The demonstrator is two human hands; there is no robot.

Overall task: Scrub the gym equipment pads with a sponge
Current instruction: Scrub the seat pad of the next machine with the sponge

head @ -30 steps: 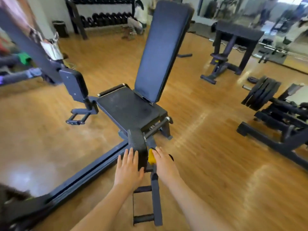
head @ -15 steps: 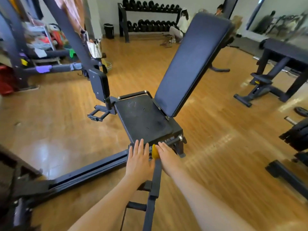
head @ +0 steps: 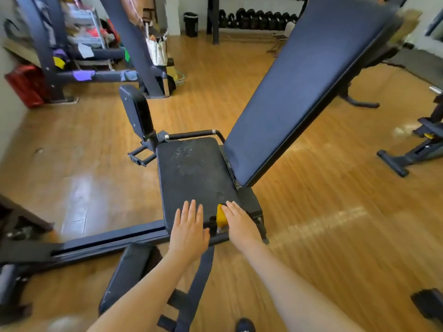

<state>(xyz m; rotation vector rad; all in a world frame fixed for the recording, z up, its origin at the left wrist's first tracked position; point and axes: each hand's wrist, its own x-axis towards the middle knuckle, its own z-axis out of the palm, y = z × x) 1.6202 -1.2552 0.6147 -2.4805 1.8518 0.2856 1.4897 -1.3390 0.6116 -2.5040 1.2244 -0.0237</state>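
1. Closest to the camera: the left hand (head: 189, 230) lies flat on the near edge of the seat pad (head: 194, 178), fingers straight and close together, holding nothing.
2. Right next to it, the right hand (head: 241, 225) presses a yellow sponge (head: 220, 216) against the seat's front edge. Its fingers are laid over the sponge, but I can't tell how tightly they curl.
3. Progress-wise, I'd say it's early days. The seat pad is matte black and grainy, with scuffed, speckled patches that look unscrubbed.
4. Further back, the long back pad (head: 309, 89) tilts up. It's smooth navy vinyl, rectangular, with no wet marks, so probably untouched.
5. Beyond that there's glossy wood floor (head: 311, 224) and a dumbbell rack (head: 254, 19).
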